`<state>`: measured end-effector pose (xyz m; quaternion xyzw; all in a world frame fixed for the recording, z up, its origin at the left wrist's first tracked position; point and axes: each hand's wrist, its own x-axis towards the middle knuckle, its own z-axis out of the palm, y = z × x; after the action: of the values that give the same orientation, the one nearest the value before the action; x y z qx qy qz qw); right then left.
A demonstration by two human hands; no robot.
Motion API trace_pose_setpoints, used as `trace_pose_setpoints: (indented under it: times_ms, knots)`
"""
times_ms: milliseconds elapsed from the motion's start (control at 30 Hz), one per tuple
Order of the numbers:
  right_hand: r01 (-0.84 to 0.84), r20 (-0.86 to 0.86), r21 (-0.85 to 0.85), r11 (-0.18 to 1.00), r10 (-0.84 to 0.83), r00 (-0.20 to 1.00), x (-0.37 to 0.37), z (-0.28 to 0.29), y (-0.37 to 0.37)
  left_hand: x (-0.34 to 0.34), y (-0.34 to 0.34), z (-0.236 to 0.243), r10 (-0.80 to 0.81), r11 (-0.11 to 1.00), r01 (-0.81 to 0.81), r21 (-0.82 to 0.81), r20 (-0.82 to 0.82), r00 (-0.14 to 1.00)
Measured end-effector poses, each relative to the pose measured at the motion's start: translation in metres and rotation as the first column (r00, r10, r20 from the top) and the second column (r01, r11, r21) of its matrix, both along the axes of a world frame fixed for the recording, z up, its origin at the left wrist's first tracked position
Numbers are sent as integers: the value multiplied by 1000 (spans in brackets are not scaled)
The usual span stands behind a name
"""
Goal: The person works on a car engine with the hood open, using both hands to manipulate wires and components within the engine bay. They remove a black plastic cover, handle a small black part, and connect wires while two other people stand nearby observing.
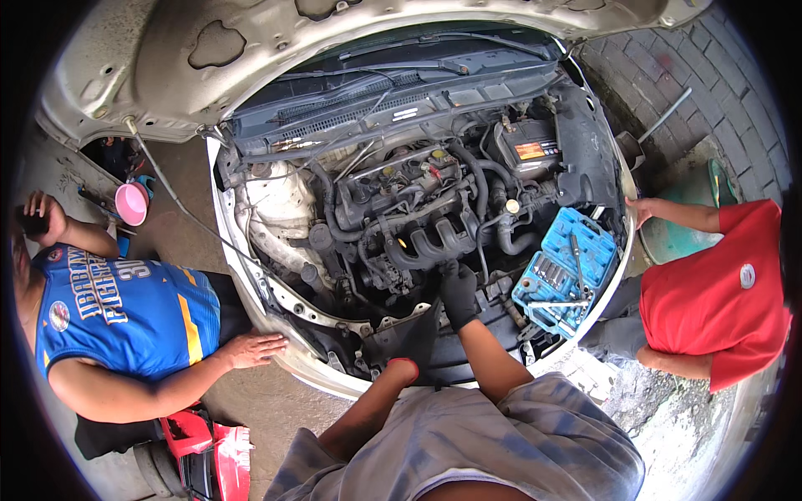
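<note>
Both my hands, in dark gloves, reach into the front of a car's engine bay. My right hand (459,299) is at the lower edge of the black intake manifold (434,240), its fingers bent together; what they hold, if anything, is hidden. My left hand (418,338), in a glove with a red cuff, reaches down beside the front panel, and its fingers are lost in the dark. The engine (401,184) lies just beyond my hands. To their right, an open blue socket set case (547,250) rests on the front of the bay, with sockets and a ratchet in it.
The raised hood (167,58) arches overhead, held by a prop rod (171,188). A person in blue (125,309) leans a hand on the left fender; one in red (718,292) touches the right side. A battery (525,149), pink basin (132,204) and green drum (681,225) are around.
</note>
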<state>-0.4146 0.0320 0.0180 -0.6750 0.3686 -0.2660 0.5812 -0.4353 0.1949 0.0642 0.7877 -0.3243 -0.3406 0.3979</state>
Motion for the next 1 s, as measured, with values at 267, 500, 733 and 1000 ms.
trace_pose_setpoints:
  times_ms: [267,500,733,1000]
  knots:
    - [-141,108,-536,833,232,967,-40,71,44,-32,-14,73,-181,496,-849,-181,-978,103]
    - [-39,46,-681,732,96,994,-73,68,8,-83,22,105,-64,761,-520,-388,-842,535]
    - [-220,-92,-483,847,201,975,-120,68,-67,-88,107,101,119,910,-233,-343,-323,939]
    - [-642,87,-145,753,656,750,-108,122,8,-51,42,45,106,939,-214,-271,-362,926]
